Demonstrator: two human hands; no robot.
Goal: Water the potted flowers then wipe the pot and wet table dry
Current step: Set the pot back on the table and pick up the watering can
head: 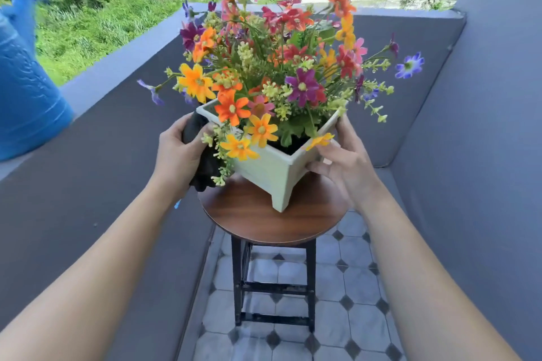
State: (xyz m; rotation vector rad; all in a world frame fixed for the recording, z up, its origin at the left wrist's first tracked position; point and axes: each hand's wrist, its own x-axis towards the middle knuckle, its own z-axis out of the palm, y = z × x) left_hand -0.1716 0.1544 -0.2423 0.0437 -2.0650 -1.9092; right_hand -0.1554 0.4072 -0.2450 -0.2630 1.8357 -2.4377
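A pale green square pot (274, 173) full of colourful flowers (272, 67) stands on a small round wooden table (252, 214). My left hand (176, 152) is closed on a black cloth (205, 167) and presses it against the pot's left side. My right hand (343, 164) grips the pot's right rim and wall, steadying it. A blue watering can (26, 91) stands on the balcony ledge at the far left, away from both hands.
The grey balcony wall (111, 155) runs close along the left and behind the table, another grey wall (469, 126) on the right. The table's black legs (243, 281) stand on a tiled floor (352, 302). Beyond the ledge lie grass and buildings.
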